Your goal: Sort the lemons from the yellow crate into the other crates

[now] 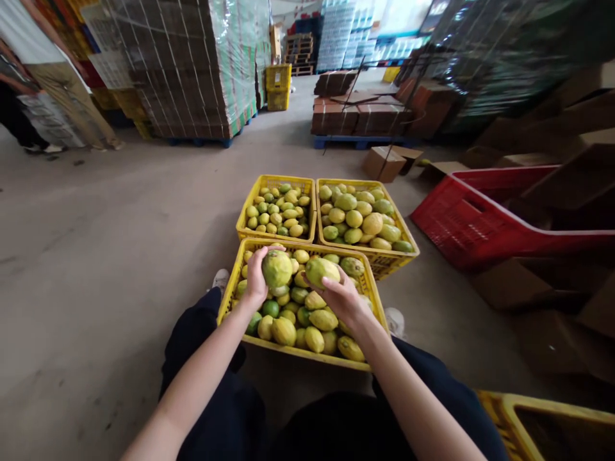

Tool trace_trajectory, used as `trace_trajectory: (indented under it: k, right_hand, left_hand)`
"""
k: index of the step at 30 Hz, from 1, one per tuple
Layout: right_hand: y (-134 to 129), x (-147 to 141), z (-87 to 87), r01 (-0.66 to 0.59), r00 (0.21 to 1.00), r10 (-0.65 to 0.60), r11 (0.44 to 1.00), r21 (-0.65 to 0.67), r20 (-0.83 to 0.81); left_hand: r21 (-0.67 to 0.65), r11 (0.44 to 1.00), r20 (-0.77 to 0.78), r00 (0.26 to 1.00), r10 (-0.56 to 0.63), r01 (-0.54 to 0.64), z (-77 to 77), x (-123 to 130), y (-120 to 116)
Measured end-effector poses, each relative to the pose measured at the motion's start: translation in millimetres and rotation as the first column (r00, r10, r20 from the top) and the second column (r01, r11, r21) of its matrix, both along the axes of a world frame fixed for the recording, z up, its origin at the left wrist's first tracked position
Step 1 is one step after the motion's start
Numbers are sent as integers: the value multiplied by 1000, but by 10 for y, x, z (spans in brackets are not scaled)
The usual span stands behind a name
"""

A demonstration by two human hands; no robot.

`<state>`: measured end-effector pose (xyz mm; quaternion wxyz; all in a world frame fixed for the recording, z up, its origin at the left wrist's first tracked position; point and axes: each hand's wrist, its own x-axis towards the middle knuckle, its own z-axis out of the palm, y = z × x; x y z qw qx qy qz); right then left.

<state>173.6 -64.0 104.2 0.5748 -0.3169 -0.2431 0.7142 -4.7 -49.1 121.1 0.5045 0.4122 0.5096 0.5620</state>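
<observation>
While the left arm reaches in from the near left, the left hand grips a round fruit from its left side. Below both hands stands a yellow crate holding more fruit. Just right, a long fruit is gripped in the right hand, thumb across its near side, the right arm slanting from the near right. Farther right sits a red crate.

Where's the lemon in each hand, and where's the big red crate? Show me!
Rounder lemon (277, 268) in the left hand (256, 278): head view, middle of its rind.
Longer lemon (319, 272) in the right hand (343, 296): head view, rind beside the thumb.
Red crate (462, 226): head view, side wall below the handle slot.
</observation>
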Motion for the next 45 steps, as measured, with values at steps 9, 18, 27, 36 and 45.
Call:
trace_trajectory:
  k: [9, 18, 27, 36, 45]
  right_hand:
    - [-160, -108, 12, 104, 979, -132, 979, 177, 156]
    - [-237, -22, -50, -80, 799, -188, 908, 411, 571]
    - [-241, -14, -121, -126, 682, -267, 874, 469, 681]
    - [-262, -3, -78, -112, 660, -273, 885, 451, 700]
    - [-290, -159, -6, -75, 726, -86, 976, 203, 682]
  left_hand:
    - [303, 952, -245, 969, 38, 40, -54, 45, -180]
    - [616, 780, -266, 961, 74, 111, 25, -100, -243]
    - [578, 808, -246, 969, 33, 119, 21, -94, -215]
    - [373, 928, 29, 1000, -2, -9, 21, 13, -190]
    - [-353, 917, 710, 692, 134, 185, 37, 52, -24]
